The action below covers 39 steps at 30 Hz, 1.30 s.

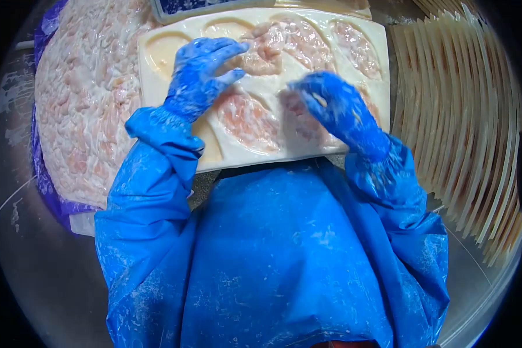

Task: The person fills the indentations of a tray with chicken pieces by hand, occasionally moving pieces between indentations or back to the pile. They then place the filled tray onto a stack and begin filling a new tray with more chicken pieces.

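Note:
A cream mould tray (383, 35) with several oval hollows lies in front of me, most of them filled with pale pink raw meat. My left hand (200, 72), in a wet blue glove, rests fingers spread on the tray, fingertips touching the meat piece (269, 49) in an upper middle hollow. My right hand (336, 107), also gloved in blue, hovers with curled fingers over a filled lower hollow and presses on the meat there. Another filled hollow (246, 119) lies between my hands. An upper left hollow (162, 49) holds no meat.
A large heap of raw pink meat (84, 98) lies on purple plastic at the left. A fanned stack of cream trays (475, 127) stands at the right. My blue apron (272, 261) fills the lower view. The surface beneath is wet metal (35, 261).

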Available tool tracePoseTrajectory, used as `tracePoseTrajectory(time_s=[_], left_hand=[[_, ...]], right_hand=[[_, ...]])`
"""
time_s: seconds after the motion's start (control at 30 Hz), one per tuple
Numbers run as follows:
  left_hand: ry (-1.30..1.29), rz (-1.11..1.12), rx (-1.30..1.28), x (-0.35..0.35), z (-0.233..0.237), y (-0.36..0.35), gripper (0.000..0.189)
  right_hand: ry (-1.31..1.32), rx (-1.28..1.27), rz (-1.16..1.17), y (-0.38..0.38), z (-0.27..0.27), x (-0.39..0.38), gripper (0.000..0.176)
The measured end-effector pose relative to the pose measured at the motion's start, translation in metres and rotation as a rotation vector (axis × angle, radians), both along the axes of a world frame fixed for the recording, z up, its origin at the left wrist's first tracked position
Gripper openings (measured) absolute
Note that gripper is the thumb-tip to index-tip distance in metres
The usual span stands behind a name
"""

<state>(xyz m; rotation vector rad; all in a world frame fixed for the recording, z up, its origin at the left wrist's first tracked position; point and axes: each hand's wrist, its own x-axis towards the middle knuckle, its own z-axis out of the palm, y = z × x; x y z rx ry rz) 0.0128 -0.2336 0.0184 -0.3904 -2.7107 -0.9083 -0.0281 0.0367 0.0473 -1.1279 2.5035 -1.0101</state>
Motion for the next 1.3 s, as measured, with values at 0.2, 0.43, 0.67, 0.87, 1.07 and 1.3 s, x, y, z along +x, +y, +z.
tracePoseTrajectory(time_s=[0.2, 0.43, 0.67, 0.87, 1.07, 1.3], left_hand=[[-0.114, 0.146, -0.364, -0.012, -0.012, 0.013, 0.023], [0.117, 0.155, -0.152, 0.002, -0.003, 0.026, 0.028], [-0.143, 0.214, -0.31, 0.036, -0.004, 0.066, 0.029], [0.042, 0.259, 0.573, 0.003, 0.022, 0.032, 0.025], [0.08, 0.149, -0.121, -0.038, -0.04, 0.009, 0.03], [0.119, -0.132, -0.232, -0.03, -0.044, -0.009, 0.037]], right_hand=[[0.249, 0.275, 0.116, -0.062, -0.028, -0.022, 0.03], [0.255, -0.093, 0.01, -0.058, 0.01, -0.043, 0.026], [0.421, -0.104, 0.167, -0.125, -0.068, -0.092, 0.031], [0.083, -0.219, 0.201, -0.078, -0.044, -0.039, 0.046], [0.128, 0.231, 0.339, -0.013, -0.016, -0.025, 0.032], [0.198, 0.156, 0.21, -0.049, -0.029, -0.005, 0.032]])
